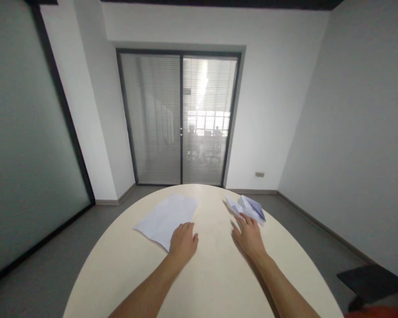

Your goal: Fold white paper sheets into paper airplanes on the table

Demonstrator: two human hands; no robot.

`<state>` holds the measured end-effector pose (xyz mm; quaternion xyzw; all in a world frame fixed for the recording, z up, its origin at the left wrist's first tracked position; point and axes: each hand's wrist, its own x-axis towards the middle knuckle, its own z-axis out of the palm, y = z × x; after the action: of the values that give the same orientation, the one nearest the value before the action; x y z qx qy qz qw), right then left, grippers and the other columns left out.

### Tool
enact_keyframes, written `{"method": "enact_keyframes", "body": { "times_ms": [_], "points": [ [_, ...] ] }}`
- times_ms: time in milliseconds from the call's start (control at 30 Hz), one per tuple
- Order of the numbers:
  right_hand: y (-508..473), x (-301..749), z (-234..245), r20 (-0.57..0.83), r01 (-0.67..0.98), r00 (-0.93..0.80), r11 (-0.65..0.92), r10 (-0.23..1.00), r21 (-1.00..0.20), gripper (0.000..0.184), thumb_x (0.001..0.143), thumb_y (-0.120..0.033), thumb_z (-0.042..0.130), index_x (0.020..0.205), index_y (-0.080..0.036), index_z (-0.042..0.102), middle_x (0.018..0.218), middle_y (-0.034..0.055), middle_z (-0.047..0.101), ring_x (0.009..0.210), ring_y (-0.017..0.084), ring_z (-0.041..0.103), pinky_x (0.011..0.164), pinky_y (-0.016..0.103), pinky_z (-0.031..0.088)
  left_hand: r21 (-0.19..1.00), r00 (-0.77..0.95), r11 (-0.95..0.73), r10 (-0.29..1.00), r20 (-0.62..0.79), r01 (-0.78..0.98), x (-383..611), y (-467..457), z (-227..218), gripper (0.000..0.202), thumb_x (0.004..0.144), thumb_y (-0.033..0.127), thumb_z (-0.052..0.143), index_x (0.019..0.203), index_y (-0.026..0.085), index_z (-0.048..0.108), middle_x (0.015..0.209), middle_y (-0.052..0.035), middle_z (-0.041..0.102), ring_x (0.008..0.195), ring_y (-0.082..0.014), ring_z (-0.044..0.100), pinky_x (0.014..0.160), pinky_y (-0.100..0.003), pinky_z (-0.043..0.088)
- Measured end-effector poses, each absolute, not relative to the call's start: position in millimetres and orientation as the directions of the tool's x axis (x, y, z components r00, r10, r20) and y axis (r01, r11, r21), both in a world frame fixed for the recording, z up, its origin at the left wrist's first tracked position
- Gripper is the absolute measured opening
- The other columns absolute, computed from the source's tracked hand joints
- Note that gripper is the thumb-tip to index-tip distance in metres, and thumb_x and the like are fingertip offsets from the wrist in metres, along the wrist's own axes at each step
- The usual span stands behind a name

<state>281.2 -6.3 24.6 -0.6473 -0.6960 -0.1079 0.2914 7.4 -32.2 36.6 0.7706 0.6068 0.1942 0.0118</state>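
A creased white sheet of paper (167, 216) lies flat on the left part of the round table. My left hand (183, 240) rests palm down over its near right corner, fingers slightly bent and thumb apart. To the right, a folded paper with raised wings, like a paper plane (250, 207), stands near the table's far right edge. My right hand (250, 236) reaches up to its near side with fingers spread. The fingertips appear to touch the paper, without a visible grip.
The round cream table (212, 274) fills the lower middle. Beyond it are a glass door with blinds (181, 119) and white walls. A dark flat object (373, 282) and something red (378, 312) sit at the lower right.
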Motion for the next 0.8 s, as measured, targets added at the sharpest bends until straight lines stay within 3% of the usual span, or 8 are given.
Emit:
{"method": "enact_keyframes", "body": {
  "times_ms": [167, 233, 367, 500, 633, 733, 800],
  "points": [
    [-9.1, 268.1, 29.0, 0.546, 0.933, -0.13, 0.288, 0.828, -0.214, 0.042, 0.087, -0.027, 0.049, 0.125, -0.013, 0.062, 0.134, 0.0142, 0.057, 0.123, 0.031, 0.047, 0.107, 0.048, 0.037, 0.277, 0.377, -0.445, 0.887, 0.266, 0.852, 21.8, -46.2, 41.9, 0.035, 0.092, 0.026, 0.044, 0.125, 0.023, 0.058, 0.123, -0.0057, 0.064, 0.116, -0.0226, 0.054, 0.098, -0.033, 0.044],
    [-11.9, 263.3, 31.4, 0.536, 0.919, -0.159, 0.322, 0.829, -0.226, 0.041, 0.088, -0.027, 0.049, 0.126, -0.014, 0.061, 0.134, 0.014, 0.057, 0.123, 0.03, 0.047, 0.107, 0.048, 0.038, 0.264, 0.362, -0.436, 0.888, 0.284, 0.86, 22.6, -46.1, 41.0, 0.039, 0.092, 0.025, 0.044, 0.129, 0.022, 0.057, 0.133, -0.0065, 0.06, 0.124, -0.0236, 0.049, 0.102, -0.035, 0.042],
    [-18.8, 256.8, 36.0, 0.504, 0.889, -0.214, 0.381, 0.837, -0.255, 0.041, 0.089, -0.027, 0.049, 0.127, -0.016, 0.06, 0.137, 0.0128, 0.056, 0.128, 0.029, 0.046, 0.109, 0.047, 0.037, 0.231, 0.218, -0.287, 0.934, 0.284, 0.93, 15.7, -38.1, 35.8, 0.05, 0.093, 0.035, 0.045, 0.14, 0.018, 0.05, 0.152, -0.0109, 0.041, 0.141, -0.0328, 0.032, 0.115, -0.049, 0.025],
    [-22.9, 253.0, 40.0, 0.491, 0.856, -0.287, 0.45, 0.822, -0.253, 0.043, 0.088, -0.028, 0.051, 0.129, -0.017, 0.06, 0.138, 0.0125, 0.056, 0.131, 0.028, 0.045, 0.11, 0.047, 0.037, 0.266, 0.268, -0.332, 0.93, 0.25, 0.905, 8.8, -33.0, 37.5, 0.047, 0.094, 0.035, 0.044, 0.135, 0.016, 0.055, 0.141, -0.0117, 0.055, 0.131, -0.0279, 0.046, 0.113, -0.042, 0.03],
    [-27.8, 243.3, 49.7, 0.465, 0.843, -0.323, 0.474, 0.824, -0.255, 0.041, 0.089, -0.037, 0.054, 0.127, -0.022, 0.063, 0.135, 0.01, 0.061, 0.131, 0.029, 0.047, 0.11, 0.047, 0.035, 0.294, 0.417, -0.498, 0.859, 0.298, 0.816, 11.6, -38.2, 48.1, 0.029, 0.09, 0.032, 0.051, 0.113, 0.022, 0.066, 0.118, -0.0063, 0.067, 0.114, -0.0229, 0.056, 0.103, -0.034, 0.041],
    [-35.6, 231.1, 61.4, 0.373, 0.852, -0.33, 0.444, 0.867, -0.278, 0.038, 0.096, -0.04, 0.043, 0.118, -0.025, 0.069, 0.116, 0.0077, 0.073, 0.112, 0.024, 0.062, 0.105, 0.04, 0.038, 0.307, 0.443, -0.526, 0.844, 0.303, 0.793, 17.6, -43.6, 54.5, 0.023, 0.091, 0.032, 0.05, 0.1, 0.022, 0.068, 0.104, -0.0052, 0.069, 0.103, -0.0223, 0.059, 0.093, -0.033, 0.046],
    [-41.8, 223.4, 68.7, 0.287, 0.877, -0.306, 0.386, 0.908, -0.287, 0.037, 0.095, -0.04, 0.045, 0.116, -0.025, 0.07, 0.101, 0.006, 0.077, 0.095, 0.022, 0.069, 0.093, 0.035, 0.045, 0.29, 0.47, -0.545, 0.833, 0.29, 0.787, 21.3, -45.7, 56.7, 0.023, 0.093, 0.03, 0.047, 0.093, 0.022, 0.069, 0.097, -0.0053, 0.069, 0.096, -0.0216, 0.06, 0.089, -0.033, 0.047]
  ]
}}
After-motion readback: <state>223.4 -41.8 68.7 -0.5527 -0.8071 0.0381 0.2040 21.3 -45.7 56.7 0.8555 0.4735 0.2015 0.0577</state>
